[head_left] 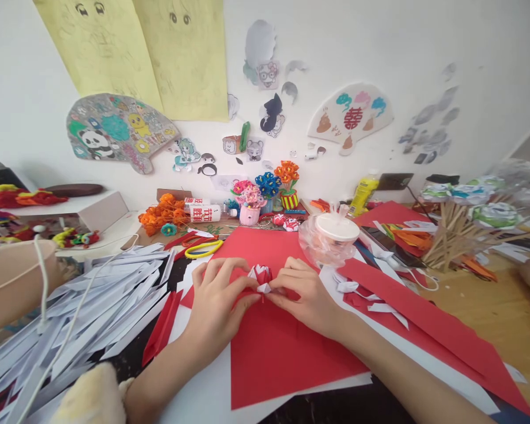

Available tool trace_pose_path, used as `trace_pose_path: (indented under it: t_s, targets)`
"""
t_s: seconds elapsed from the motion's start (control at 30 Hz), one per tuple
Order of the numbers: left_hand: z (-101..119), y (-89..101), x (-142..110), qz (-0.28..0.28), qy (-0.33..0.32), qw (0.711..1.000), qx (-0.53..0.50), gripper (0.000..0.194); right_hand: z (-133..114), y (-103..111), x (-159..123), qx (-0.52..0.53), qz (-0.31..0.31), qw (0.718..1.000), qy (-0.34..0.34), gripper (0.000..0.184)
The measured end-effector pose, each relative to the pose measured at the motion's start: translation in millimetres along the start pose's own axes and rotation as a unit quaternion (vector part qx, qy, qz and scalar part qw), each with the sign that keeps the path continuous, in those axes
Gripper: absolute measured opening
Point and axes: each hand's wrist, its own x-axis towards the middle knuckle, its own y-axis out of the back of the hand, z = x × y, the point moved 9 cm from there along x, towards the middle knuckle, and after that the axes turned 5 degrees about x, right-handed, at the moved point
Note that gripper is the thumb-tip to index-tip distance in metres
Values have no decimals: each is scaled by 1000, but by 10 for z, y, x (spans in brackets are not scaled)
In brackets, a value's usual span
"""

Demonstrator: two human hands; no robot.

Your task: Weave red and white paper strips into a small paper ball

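Observation:
Between my two hands is a small folded paper piece (261, 274), red and white with pointed tips, held just above a large red sheet of paper (287, 353). My left hand (221, 294) pinches its left side between thumb and forefinger, the other fingers curved above. From the right, my right hand (300, 291) grips it with thumb and fingertips pressed together. Part of the piece is hidden behind my fingertips. Yellow-handled scissors (204, 249) lie beyond my left hand. Folded red strips (162, 327) rest beside my left forearm.
A pile of white paper strips (110, 294) spreads on the left near a beige bin (17, 282). A lidded cup in clear plastic (335, 227) stands behind my right hand. Pots of craft flowers (249, 212) line the wall. Red paper sheets (424, 318) lie on the right.

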Motion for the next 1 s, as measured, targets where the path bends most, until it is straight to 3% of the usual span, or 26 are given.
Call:
trace_pose_path:
  t_s: [0.17, 0.3, 0.47, 0.63, 0.77, 0.9, 1.0]
  targets:
    - [20, -6, -8, 14, -19, 1000, 5, 19, 15, -14, 5, 44, -6, 999, -21, 16]
    - [65, 5, -2, 43, -34, 998, -10, 25, -6, -21, -7, 19, 3, 1000, -10, 16]
    - [93, 5, 9, 25, -38, 999, -25, 23, 15, 6, -17, -9, 27, 1000, -8, 19]
    - [51, 9, 20, 15, 1, 1000, -21, 17, 9, 111, -24, -47, 71, 996, -23, 14]
    - [36, 23, 12, 28, 28, 999, 14, 13, -56, 212, -67, -70, 121, 990, -29, 29]
    - [86, 43, 0, 25, 10, 1000, 4, 14, -144, 102, -90, -134, 78, 988, 9, 26]
    - [108, 40, 6, -8, -2, 1000, -7, 13, -169, 2, -93, -158, 37, 986, 33, 23]
